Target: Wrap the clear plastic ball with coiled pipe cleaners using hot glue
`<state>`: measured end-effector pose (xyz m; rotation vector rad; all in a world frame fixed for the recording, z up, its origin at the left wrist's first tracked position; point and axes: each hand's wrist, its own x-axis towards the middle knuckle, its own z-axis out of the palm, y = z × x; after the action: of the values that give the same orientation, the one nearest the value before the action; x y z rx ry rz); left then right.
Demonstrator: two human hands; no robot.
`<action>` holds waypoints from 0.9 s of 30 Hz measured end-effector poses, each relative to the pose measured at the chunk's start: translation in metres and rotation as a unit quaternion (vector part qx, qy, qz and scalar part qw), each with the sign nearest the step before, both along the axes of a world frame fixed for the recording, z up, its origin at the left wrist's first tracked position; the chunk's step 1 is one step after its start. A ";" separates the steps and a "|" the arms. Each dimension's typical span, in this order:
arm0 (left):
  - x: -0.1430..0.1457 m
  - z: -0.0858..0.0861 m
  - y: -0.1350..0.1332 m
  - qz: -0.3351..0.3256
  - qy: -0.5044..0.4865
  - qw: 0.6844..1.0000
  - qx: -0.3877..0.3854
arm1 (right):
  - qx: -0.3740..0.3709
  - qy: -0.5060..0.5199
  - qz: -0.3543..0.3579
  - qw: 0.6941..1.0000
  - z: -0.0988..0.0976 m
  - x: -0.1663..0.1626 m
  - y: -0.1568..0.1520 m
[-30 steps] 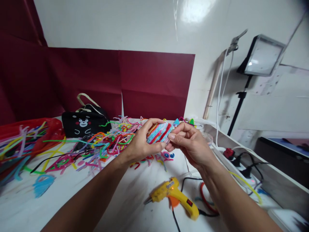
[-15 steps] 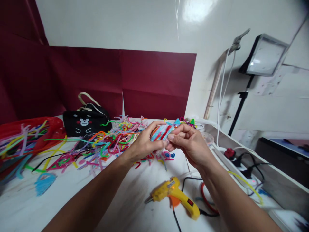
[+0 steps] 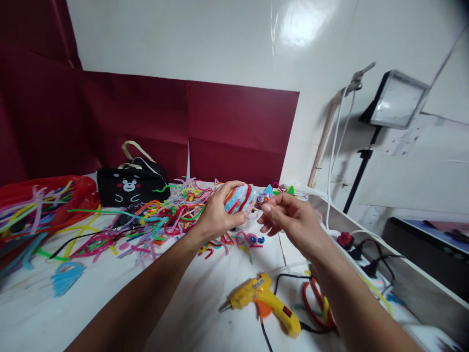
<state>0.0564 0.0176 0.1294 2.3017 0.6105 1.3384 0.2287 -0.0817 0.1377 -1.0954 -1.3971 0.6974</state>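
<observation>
My left hand point(image 3: 217, 211) is wrapped round a ball covered in striped pipe cleaners point(image 3: 241, 200), in light blue, red, white and orange. Clear plastic shows along the ball's lower side. Just right of it, apart from the ball, is my right hand point(image 3: 287, 217), its thumb and forefinger pinched together; anything between them is too small to make out. Below the hands a yellow hot glue gun point(image 3: 262, 298) lies on its side, nozzle to the left. Behind the right hand's fingertips stands a small figure with a blue cone top point(image 3: 268, 191).
A tangle of coloured pipe cleaners point(image 3: 172, 215) spreads over the white table point(image 3: 183, 303). On the left are a red bag of pipe cleaners point(image 3: 78, 195), a black bear-face bag point(image 3: 128, 188) and a blue fuzzy piece point(image 3: 67, 277). Right: a power strip point(image 3: 372, 274) and a lamp point(image 3: 397, 100).
My right hand has come away from the ball, to the right. More of the ball's striped side now shows, and the left hand still holds it. The camera view has tilted slightly.
</observation>
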 end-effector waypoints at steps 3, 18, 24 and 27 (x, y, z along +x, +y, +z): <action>-0.001 -0.002 0.005 0.031 -0.017 0.998 0.047 | -0.049 -0.239 0.001 0.970 -0.003 -0.002 -0.007; -0.008 -0.004 -0.003 -0.045 -0.051 0.997 -0.048 | -0.269 -0.600 -0.029 0.753 -0.091 -0.014 -0.067; -0.019 -0.014 -0.008 -0.084 -0.061 0.988 -0.113 | -0.284 -0.509 -0.058 0.811 -0.094 -0.007 -0.074; -0.021 -0.013 -0.008 -0.106 -0.060 0.987 -0.104 | -0.289 -0.443 -0.059 0.847 -0.094 -0.006 -0.074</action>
<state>0.0358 0.0098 0.1167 2.0400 0.4296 1.2383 0.2226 -0.1554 0.0440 -2.1521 -1.9082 0.5413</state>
